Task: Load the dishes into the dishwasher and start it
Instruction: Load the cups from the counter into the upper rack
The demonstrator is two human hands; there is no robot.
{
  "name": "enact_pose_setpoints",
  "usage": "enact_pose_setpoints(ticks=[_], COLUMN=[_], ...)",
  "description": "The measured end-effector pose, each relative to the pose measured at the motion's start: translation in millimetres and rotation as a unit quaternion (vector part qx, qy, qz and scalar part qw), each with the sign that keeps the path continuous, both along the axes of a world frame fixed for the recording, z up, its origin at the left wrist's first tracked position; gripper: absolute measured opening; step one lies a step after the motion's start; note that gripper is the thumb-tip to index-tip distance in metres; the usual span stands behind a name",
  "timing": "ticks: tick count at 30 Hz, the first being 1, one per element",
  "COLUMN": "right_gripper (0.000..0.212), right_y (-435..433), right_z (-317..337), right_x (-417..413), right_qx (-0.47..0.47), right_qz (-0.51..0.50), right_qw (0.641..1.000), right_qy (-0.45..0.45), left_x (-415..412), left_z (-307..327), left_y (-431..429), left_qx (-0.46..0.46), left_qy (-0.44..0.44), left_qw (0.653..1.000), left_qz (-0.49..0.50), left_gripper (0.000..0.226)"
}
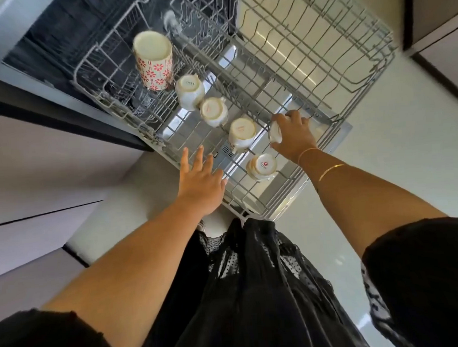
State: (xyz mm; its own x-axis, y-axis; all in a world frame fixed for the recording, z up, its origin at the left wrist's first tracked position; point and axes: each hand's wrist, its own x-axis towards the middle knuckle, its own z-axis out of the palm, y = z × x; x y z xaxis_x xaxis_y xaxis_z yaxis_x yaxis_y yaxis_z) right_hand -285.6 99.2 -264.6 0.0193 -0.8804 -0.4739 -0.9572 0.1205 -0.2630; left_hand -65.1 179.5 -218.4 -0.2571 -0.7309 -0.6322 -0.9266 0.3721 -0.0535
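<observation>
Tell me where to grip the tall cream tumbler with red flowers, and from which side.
Grip the tall cream red-flowered tumbler round its straight side wall near the upturned base, coming from above: it stands inverted, shows no handle, and a white ceramic cup crowds its near side.

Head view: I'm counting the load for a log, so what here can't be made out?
All in the head view.
Cup in the right hand: mostly covered by the hand; shape and pattern unclear.
Dishwasher tub: dark and blurred; contents unclear.
Rack: far end cut off by the top edge.
Stamps on the upturned cups: too small to read.
</observation>
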Motion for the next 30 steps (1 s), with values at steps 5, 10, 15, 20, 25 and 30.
enact_pose_setpoints(ticks=[5,10,15,20,25,30], right_gripper=[0.069,0.073,0.082,0.076,0.064,0.049], right_y=[1.5,4.0,-1.1,-4.1,-6.1,-8.9], right_z=[-3.4,-1.7,3.8,22.4,55.1,100.1], right_x=[4.3,13.3,8.2,10.5,42.5,84.7], right_qx=[0.036,0.069,0.119,0.107,0.035,-0.093], right_qz=[0.003,0.006,-0.021,-0.07,-0.068,-0.082], right_qw=[0.999,0.997,0.992,0.991,0.995,0.982], right_qy=[0.01,0.027,-0.021,-0.048,-0.07,-0.14], left_x=[-0.4,0.2,0.4,5.0,11.8,31.4], left_z=[-1.5,0.8,4.3,14.8,48.3,94.4], left_y=[-0.7,-2.0,-3.8,-10.6,-23.7,-37.1], left_qx=[0.005,0.015,0.032,0.083,0.083,-0.017], left_qy=[-0.003,-0.003,-0.022,0.002,0.084,0.133], left_qw=[1.0,1.0,0.999,0.997,0.989,0.985], left_qz=[0.008,0.009,-0.004,-0.002,0.093,0.112], left_gripper=[0.052,0.052,0.054,0.054,0.052,0.047])
